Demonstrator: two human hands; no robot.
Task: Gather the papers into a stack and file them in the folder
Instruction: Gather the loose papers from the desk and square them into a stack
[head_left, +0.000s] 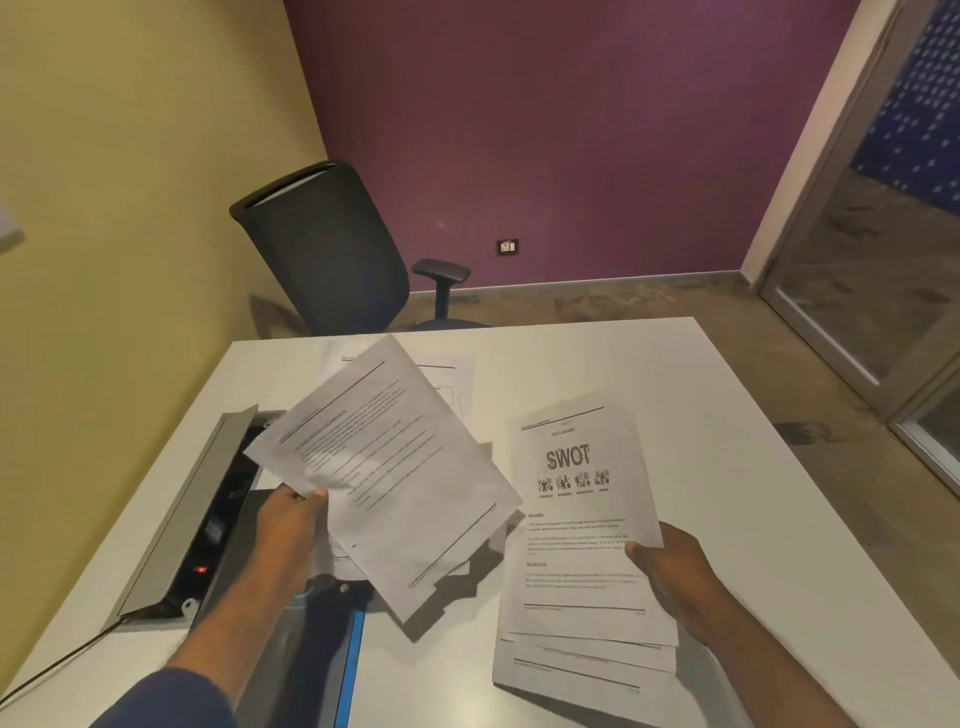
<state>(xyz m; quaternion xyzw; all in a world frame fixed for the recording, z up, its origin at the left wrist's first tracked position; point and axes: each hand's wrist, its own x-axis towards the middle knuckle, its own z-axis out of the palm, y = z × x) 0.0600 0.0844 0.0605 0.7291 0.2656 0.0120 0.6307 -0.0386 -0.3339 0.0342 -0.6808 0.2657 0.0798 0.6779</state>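
Two hands work over a white table (675, 415) in a small office, a black swivel chair (332, 249) pushed against its far edge. A grey cable box (176, 519) is sunk into the table's left side, its lid tilted open; inside, dark sockets and a red light show. Beside it lies the folder (291, 613), dark with a blue spine, with paper resting on its far end, partly hidden. The right hand (675, 582) clamps, thumb on top, a fanned stack of papers (582, 561) headed "SWOT", its lower edge near the tabletop. The left hand (291, 519) pinches one tilted sheet (395, 467) by its corner, raised above the folder. More loose pages (447, 384) lie flat farther back, well apart from both hands.
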